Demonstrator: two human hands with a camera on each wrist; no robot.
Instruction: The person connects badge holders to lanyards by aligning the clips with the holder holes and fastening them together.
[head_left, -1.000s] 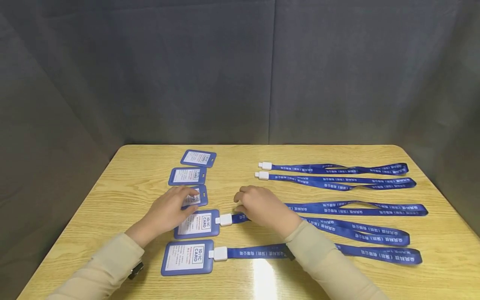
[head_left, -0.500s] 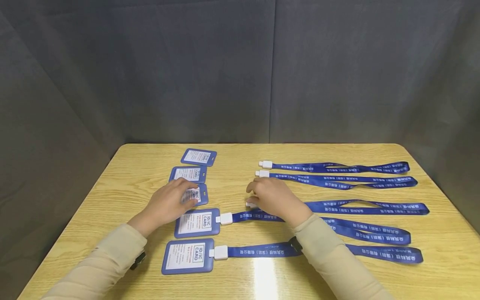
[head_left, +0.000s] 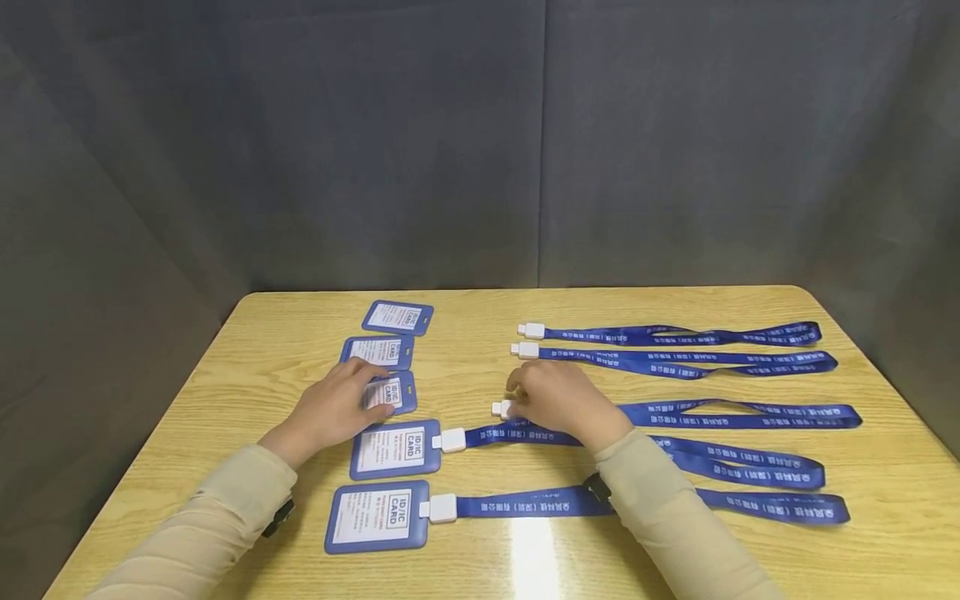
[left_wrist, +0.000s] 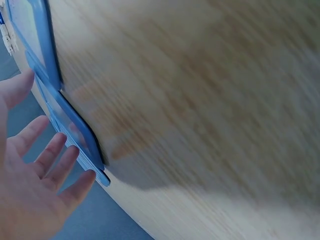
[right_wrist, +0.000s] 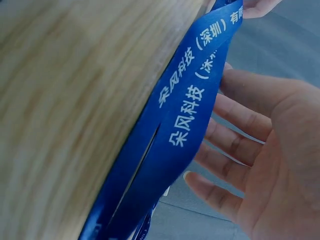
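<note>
In the head view my left hand [head_left: 333, 408] lies across a blue badge holder [head_left: 393, 393], the middle one of a column. Its fingers meet the far edge and its thumb the near edge. In the left wrist view that hand [left_wrist: 42, 170] partly hides the holders' edges. My right hand [head_left: 558, 400] pinches the white clip [head_left: 501, 409] of a blue lanyard [head_left: 765, 417], the clip's tip poking out leftward. In the right wrist view a printed ribbon [right_wrist: 187, 105] hides the thumb tip of the right hand [right_wrist: 265, 155].
Two near badge holders [head_left: 377, 517] are joined to lanyards by white clips [head_left: 442, 507]. Two loose holders [head_left: 397, 317] lie at the far left, with two loose lanyards [head_left: 682, 336] across from them. The wooden table [head_left: 247, 358] meets a dark curtain [head_left: 390, 167] behind.
My right hand moved right to the third lanyard's clip, and its fingers lowered onto it. My left hand shifted slightly farther away, its fingers moving to the holder's far edge.
</note>
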